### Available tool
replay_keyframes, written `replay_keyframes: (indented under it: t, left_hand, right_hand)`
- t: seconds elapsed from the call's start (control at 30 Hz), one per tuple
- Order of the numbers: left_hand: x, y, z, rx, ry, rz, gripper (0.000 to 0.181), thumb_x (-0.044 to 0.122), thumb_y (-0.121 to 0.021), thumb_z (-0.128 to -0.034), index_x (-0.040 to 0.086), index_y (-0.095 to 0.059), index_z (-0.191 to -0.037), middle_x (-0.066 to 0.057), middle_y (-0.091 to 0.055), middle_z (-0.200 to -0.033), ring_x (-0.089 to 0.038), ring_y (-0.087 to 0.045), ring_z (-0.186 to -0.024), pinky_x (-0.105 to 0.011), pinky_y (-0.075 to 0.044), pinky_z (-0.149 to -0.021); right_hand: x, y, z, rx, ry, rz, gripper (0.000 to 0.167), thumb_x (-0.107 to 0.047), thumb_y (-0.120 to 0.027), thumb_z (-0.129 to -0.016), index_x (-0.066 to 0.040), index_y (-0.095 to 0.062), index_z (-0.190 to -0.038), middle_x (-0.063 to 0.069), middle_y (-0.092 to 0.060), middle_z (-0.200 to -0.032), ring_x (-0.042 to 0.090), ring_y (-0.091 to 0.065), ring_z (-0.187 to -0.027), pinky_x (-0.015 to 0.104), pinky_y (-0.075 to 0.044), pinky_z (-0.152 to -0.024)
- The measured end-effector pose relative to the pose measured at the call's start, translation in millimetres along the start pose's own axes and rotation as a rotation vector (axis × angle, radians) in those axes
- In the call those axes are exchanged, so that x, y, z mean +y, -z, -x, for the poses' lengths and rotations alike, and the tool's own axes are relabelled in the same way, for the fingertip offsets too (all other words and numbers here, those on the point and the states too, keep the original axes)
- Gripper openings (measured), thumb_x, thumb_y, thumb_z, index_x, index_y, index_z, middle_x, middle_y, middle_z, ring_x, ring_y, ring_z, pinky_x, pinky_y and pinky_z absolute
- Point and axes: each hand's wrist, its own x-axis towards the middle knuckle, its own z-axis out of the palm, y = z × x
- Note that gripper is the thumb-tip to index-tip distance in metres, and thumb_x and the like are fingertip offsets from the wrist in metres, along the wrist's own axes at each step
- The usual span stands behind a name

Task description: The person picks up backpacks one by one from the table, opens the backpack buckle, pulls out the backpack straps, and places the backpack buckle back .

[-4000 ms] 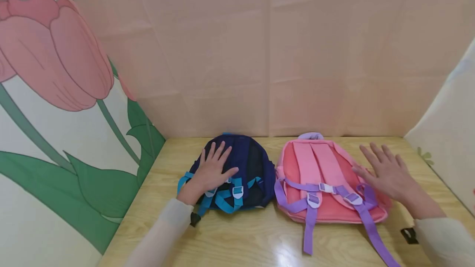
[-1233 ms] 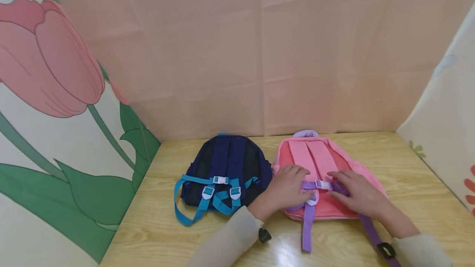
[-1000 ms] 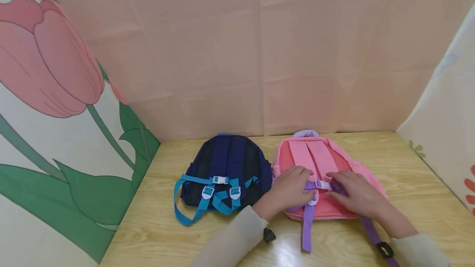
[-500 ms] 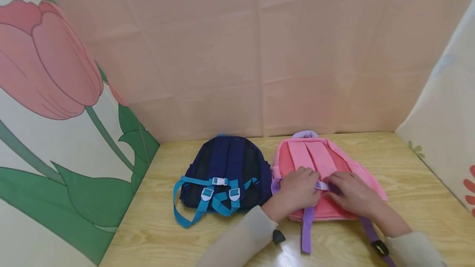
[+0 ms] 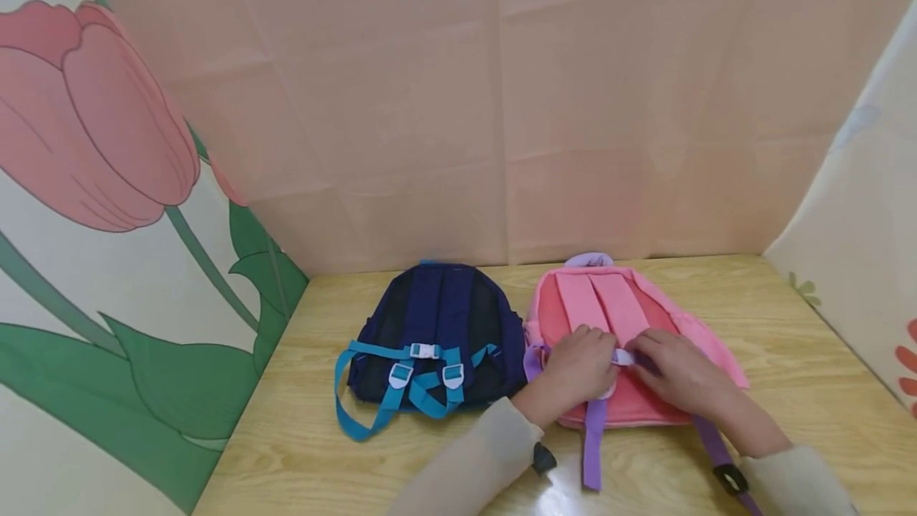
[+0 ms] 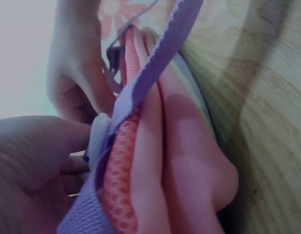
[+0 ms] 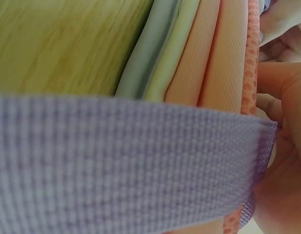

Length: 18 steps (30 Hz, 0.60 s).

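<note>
A pink backpack (image 5: 648, 301) lies on the table with its shoulder straps facing up. Across those straps runs a purple strap with a white clip buckle (image 5: 623, 357). My left hand (image 5: 582, 365) pinches the buckle's left end, and my right hand (image 5: 673, 369) pinches its right end; the fingertips partly hide it. In the left wrist view, a white plastic piece (image 6: 98, 134) sits on the purple strap beside my left hand (image 6: 33, 156). The right wrist view has a purple webbing strap (image 7: 126, 161) in front of my right hand (image 7: 289, 161).
A navy backpack (image 5: 438, 297) with blue straps and a white buckle (image 5: 425, 351) lies just left of the pink one. The wooden table (image 5: 315, 452) meets a plain cloth backdrop (image 5: 401, 102) behind. A tulip-printed panel (image 5: 136, 110) stands at the left.
My hands were apart, the left over the navy backpack and the right beside the pink one. Both have come together at the white buckle, and the fingers have closed on its ends.
</note>
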Motion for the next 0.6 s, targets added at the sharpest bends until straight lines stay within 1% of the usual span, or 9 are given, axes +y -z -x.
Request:
replay_keyframes:
  t: [0.13, 0.3, 0.5, 0.6]
  left_hand:
    - [-1.4, -2.6, -2.5, 0.013, 0.025, 0.056, 0.023, 0.039, -0.070, -0.0951, 0.026, -0.066, -0.113, 0.015, -0.063, -0.097, -0.005, -0.049, -0.085, -0.017, -0.040, -0.072]
    - [-3.6, -7.1, -4.2, 0.054, 0.039, 0.073, 0.018, 0.041, -0.072, -0.0941, 0.026, -0.069, -0.103, 0.016, -0.063, -0.089, -0.005, -0.048, -0.080, -0.017, -0.039, -0.069]
    - [-6.2, -12.8, -5.3, 0.077, 0.026, 0.069, 0.019, 0.042, -0.071, -0.0942, 0.025, -0.068, -0.101, 0.016, -0.061, -0.085, -0.004, -0.048, -0.078, -0.017, -0.039, -0.068]
    - [-7.6, -14.9, -6.0, 0.090, 0.009, 0.055, 0.019, 0.042, -0.071, -0.0946, 0.025, -0.067, -0.101, 0.015, -0.061, -0.086, -0.005, -0.048, -0.078, -0.017, -0.039, -0.068]
  right_hand:
    - [1, 0, 0.7, 0.028, -0.001, -0.031, 0.027, -0.007, -0.084, -0.075, -0.009, -0.071, -0.099, -0.004, -0.064, -0.090, 0.015, -0.062, -0.083, 0.043, -0.055, -0.075]
    - [3, -2, 3.0, 0.054, 0.008, -0.050, 0.028, -0.006, -0.084, -0.076, -0.010, -0.071, -0.101, -0.003, -0.064, -0.093, 0.015, -0.062, -0.085, 0.042, -0.055, -0.075]
    - [6, -4, 3.0, 0.078, 0.032, -0.068, 0.030, -0.006, -0.084, -0.074, -0.012, -0.070, -0.100, -0.005, -0.063, -0.093, 0.011, -0.059, -0.083, 0.039, -0.055, -0.073]
    - [8, -5, 2.9, 0.086, 0.041, -0.069, 0.032, -0.006, -0.085, -0.072, -0.012, -0.070, -0.100, -0.006, -0.063, -0.094, 0.010, -0.059, -0.083, 0.037, -0.054, -0.073]
